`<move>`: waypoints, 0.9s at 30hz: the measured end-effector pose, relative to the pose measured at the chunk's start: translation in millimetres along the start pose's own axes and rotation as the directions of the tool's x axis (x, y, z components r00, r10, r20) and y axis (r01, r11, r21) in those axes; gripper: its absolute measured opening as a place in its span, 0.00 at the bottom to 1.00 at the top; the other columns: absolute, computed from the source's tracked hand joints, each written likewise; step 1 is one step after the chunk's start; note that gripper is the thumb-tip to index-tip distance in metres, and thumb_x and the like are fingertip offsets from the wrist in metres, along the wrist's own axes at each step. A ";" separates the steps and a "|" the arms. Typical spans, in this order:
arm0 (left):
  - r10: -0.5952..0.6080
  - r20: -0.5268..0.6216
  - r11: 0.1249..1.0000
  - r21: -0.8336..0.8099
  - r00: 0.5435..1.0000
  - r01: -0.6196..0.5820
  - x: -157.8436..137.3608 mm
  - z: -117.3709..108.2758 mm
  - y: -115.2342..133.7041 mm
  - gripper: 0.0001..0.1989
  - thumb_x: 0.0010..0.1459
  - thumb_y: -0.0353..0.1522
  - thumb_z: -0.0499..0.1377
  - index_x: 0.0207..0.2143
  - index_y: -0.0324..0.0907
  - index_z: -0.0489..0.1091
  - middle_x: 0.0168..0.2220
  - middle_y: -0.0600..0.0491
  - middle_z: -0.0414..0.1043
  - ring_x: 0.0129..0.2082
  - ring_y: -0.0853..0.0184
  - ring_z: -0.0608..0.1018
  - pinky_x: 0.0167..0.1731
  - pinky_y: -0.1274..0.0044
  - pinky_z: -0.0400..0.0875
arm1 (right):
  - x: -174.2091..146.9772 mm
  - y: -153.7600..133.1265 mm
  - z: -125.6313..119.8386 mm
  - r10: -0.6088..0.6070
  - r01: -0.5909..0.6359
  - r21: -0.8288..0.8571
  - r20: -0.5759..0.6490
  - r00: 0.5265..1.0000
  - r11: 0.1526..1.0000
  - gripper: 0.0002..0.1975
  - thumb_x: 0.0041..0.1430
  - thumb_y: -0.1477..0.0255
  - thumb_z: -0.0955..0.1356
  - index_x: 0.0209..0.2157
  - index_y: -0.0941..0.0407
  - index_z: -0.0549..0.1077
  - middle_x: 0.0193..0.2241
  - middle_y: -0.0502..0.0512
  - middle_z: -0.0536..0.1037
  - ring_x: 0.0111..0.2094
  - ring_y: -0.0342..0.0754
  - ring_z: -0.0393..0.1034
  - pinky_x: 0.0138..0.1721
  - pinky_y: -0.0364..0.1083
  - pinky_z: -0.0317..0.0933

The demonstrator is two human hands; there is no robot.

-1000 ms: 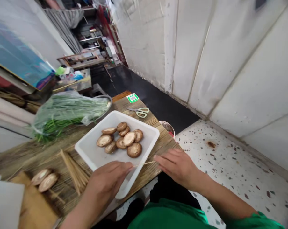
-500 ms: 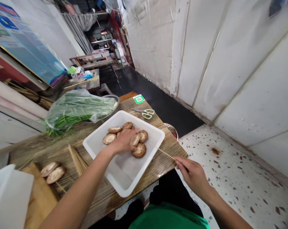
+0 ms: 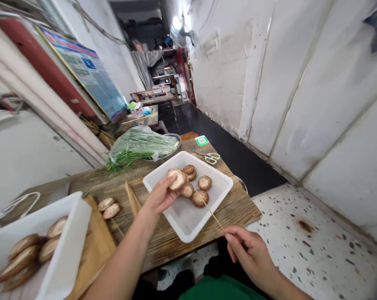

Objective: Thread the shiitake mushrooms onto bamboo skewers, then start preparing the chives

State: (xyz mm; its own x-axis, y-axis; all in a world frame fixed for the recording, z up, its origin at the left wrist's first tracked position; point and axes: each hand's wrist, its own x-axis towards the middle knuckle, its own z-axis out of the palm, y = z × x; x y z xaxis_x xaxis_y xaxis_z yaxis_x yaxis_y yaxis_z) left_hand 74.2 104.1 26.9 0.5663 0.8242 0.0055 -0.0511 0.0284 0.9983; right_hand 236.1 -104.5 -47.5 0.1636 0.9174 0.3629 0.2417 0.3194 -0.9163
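Note:
My left hand (image 3: pixel 162 195) is closed on a pale-gilled mushroom (image 3: pixel 177 180), held over a white plastic tray (image 3: pixel 186 233). Brown-capped mushrooms (image 3: pixel 200 198) lie in the tray, below and beside those fingers. Between thumb and fingers of my right hand (image 3: pixel 243 246), off the tray's near right corner, is a thin wooden skewer (image 3: pixel 217 219). Its far end points up-left across the tray rim, in front of the mushrooms; I cannot tell whether it touches one. Two mushroom pieces (image 3: pixel 109 207) on a skewer rest by a bundle of loose skewers (image 3: pixel 131 199) on the wooden table (image 3: pixel 163 254).
At the left, a white bin (image 3: pixel 77 233) with large mushrooms (image 3: pixel 27 254) stands on a wooden board (image 3: pixel 97 243). Bagged green stalks (image 3: pixel 141 143) lie behind the tray. Scissors (image 3: pixel 211 157) and a green QR card (image 3: pixel 202 141) sit near the table's right edge.
My left hand has lifted a mushroom from the tray and turned it pale side up. The skewer in my right hand now reaches over the tray. The view has swung left.

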 end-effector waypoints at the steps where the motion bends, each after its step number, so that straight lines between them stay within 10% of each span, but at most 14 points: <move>1: -0.020 -0.012 0.980 -0.200 1.000 0.017 -14.3 -3.4 2.8 0.12 0.54 0.37 0.56 0.40 0.41 0.64 0.38 0.50 0.70 0.32 0.71 0.73 0.31 0.79 0.68 | 0.8 -5.9 4.4 -0.063 0.064 -0.026 0.014 0.998 0.998 0.09 0.63 0.71 0.59 0.38 0.57 0.69 0.14 0.44 0.65 0.16 0.40 0.62 0.22 0.40 0.57; 4: -0.042 -0.045 0.803 -0.596 0.998 0.007 -56.7 -14.1 7.1 0.09 0.53 0.34 0.59 0.37 0.44 0.67 0.34 0.55 0.70 0.26 0.75 0.70 0.27 0.81 0.67 | 3.0 -18.9 20.3 -0.175 0.177 -0.018 0.098 0.980 0.984 0.10 0.62 0.73 0.59 0.42 0.56 0.68 0.14 0.44 0.66 0.16 0.41 0.62 0.22 0.39 0.57; 11: -0.145 -0.316 0.640 -0.753 0.938 -0.155 -125.8 -31.4 10.0 0.05 0.57 0.28 0.54 0.37 0.40 0.66 0.33 0.53 0.71 0.34 0.72 0.75 0.36 0.79 0.72 | -3.8 -33.6 65.6 -0.223 0.229 0.029 0.377 0.899 0.973 0.14 0.62 0.74 0.58 0.47 0.57 0.68 0.14 0.45 0.67 0.15 0.41 0.62 0.20 0.38 0.58; 17: -0.025 -0.345 0.757 -0.619 0.938 -0.207 -168.7 -43.1 14.0 0.19 0.52 0.20 0.55 0.46 0.42 0.60 0.44 0.45 0.70 0.45 0.60 0.74 0.43 0.64 0.70 | -6.7 -38.0 78.3 -0.258 0.285 -0.015 0.381 0.888 0.959 0.13 0.61 0.74 0.59 0.45 0.56 0.71 0.13 0.46 0.68 0.15 0.42 0.64 0.20 0.39 0.60; 27: -0.073 -0.472 0.871 -0.460 0.879 -0.175 -187.6 -67.1 1.1 0.17 0.49 0.22 0.59 0.43 0.39 0.64 0.45 0.44 0.71 0.38 0.63 0.77 0.27 0.78 0.73 | -11.3 -29.4 89.5 -0.192 0.221 -0.016 0.435 0.880 0.975 0.13 0.61 0.72 0.60 0.43 0.56 0.72 0.13 0.46 0.66 0.15 0.42 0.62 0.18 0.39 0.57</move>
State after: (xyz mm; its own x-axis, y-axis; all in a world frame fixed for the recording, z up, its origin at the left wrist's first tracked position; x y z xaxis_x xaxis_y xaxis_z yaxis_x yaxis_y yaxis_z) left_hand -87.4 -12.6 23.1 0.1130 0.9890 -0.0953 -0.5214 0.1407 0.8416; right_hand 141.5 -103.0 -39.8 -0.3188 0.8491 0.4212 0.2872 0.5101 -0.8108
